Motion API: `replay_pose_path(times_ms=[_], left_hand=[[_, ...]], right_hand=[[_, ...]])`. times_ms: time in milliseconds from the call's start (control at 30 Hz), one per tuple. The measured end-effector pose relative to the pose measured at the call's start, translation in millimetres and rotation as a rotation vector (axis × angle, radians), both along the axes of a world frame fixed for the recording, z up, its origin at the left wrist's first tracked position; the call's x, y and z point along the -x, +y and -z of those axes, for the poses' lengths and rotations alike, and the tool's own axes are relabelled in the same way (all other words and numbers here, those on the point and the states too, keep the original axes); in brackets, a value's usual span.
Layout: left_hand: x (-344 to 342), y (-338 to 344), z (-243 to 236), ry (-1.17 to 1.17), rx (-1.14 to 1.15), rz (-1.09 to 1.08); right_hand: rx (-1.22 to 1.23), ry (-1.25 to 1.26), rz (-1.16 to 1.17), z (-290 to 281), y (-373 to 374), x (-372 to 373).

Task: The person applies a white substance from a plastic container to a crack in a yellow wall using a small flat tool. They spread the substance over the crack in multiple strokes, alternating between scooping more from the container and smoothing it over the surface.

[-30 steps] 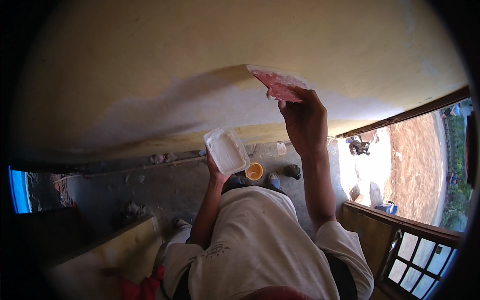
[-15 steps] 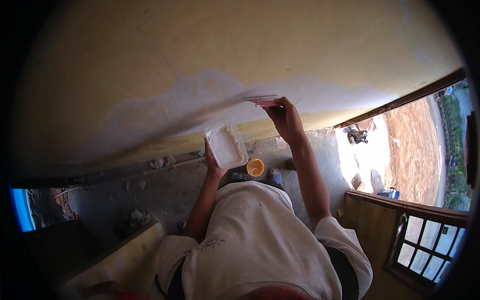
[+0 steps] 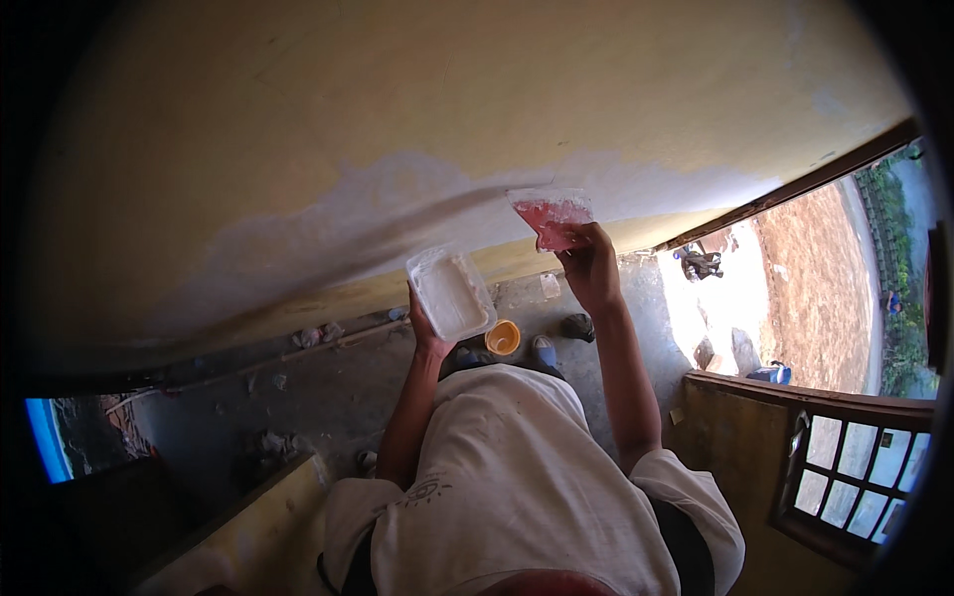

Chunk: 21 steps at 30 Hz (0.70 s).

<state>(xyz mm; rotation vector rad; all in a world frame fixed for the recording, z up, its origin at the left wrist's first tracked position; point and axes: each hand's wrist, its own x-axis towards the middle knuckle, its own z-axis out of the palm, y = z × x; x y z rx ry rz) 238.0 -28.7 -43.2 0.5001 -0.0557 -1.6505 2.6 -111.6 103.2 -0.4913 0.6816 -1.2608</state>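
- Scraper [image 3: 553,215]: red, smeared white, up at the wall [image 3: 467,89], above and right of the tub [image 3: 483,293] in our view.
- Right hand [image 3: 594,273]: fingers pinching the scraper by its lower right part; pale edge points toward the wall. We can't tell if that edge touches.
- Left hand [image 3: 428,333]: fingers wrapped on the tub's left side, gripping it. Tub is clear, rectangular, tipped so we see inside.
- Paste [image 3: 454,303]: white, spread over the tub's bottom, with smears up the inner sides.
- Wall: yellowish; we see a broad whitish patch [image 3: 383,194] running across its lower part, with uneven edges. Dark shadow [image 3: 437,212] stretches left from the scraper across it.
- Bucket [image 3: 516,339]: small, yellow-orange, on the grey floor [image 3: 328,402], well below the hands, just right of the tub in our view.
- Shoe [image 3: 544,350]: right of the bucket, below the pale shirt [image 3: 507,467]. Dark lump [image 3: 577,327] sits beside it.
- Window [image 3: 860,472]: gridded panes, lower right; above it we see sunlit brown ground [image 3: 815,288] outside.
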Motion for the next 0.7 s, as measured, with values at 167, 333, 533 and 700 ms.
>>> replay_pose_path(times_ms=[167, 333, 533, 700], left_hand=[[8, -5, 9, 0.030, 0.044, 0.059], [23, -7, 0, -0.011, 0.001, 0.000], [41, -13, 6, -0.004, 0.026, 0.007], [59, -16, -1, -0.009, 0.067, 0.038]], right_hand=[[0.284, 0.532, -0.130, 88, -14, 18], [-0.022, 0.121, -0.121, 20, -53, 22], [0.154, -0.235, -0.071, -103, -57, 44], [0.375, 0.221, 0.274, -96, -33, 73]])
